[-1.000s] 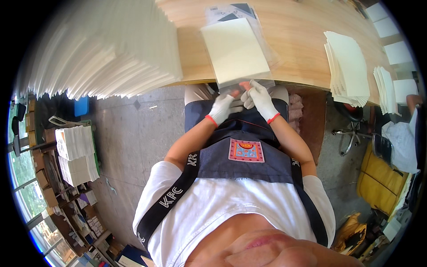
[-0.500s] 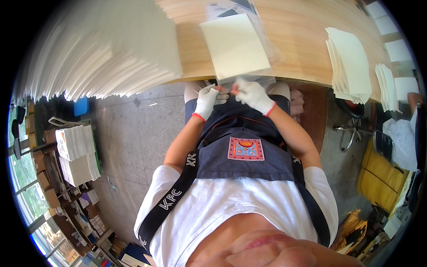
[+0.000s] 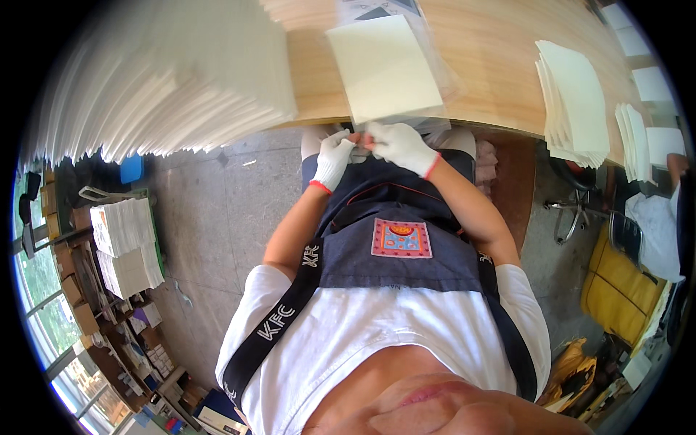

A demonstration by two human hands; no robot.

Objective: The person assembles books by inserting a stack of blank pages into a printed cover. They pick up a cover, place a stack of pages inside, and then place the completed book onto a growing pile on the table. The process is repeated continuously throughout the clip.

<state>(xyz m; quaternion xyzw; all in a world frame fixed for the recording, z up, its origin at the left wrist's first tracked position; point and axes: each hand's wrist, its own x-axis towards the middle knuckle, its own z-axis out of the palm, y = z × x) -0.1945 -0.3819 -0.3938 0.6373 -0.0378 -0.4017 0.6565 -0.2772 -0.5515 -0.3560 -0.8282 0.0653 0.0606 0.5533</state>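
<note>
Both my hands wear white knit gloves with red cuffs and bare fingertips. They meet just off the table's front edge, above my lap. My left hand (image 3: 334, 161) is closed, its thumb and fingers pinched together. My right hand (image 3: 401, 147) is closed too, its fingertips meeting the left's; anything between them is too small to make out. Just beyond lies a cream stack of sheets (image 3: 386, 69) on the table, with a clear plastic sleeve (image 3: 444, 76) showing round its edges. A printed sheet (image 3: 377, 9) shows at its far end.
The wooden table (image 3: 493, 72) bears a large fanned stack of white paper (image 3: 181, 72) at left and smaller cream stacks (image 3: 576, 105) at right. Bundled paper (image 3: 127, 246) stands on the left. A swivel chair (image 3: 573, 210) and another person's arm (image 3: 676, 168) are at right.
My right hand has moved left and slightly up, bringing its fingertips to my left hand's. The left hand has barely shifted. The cream stack stays on the table.
</note>
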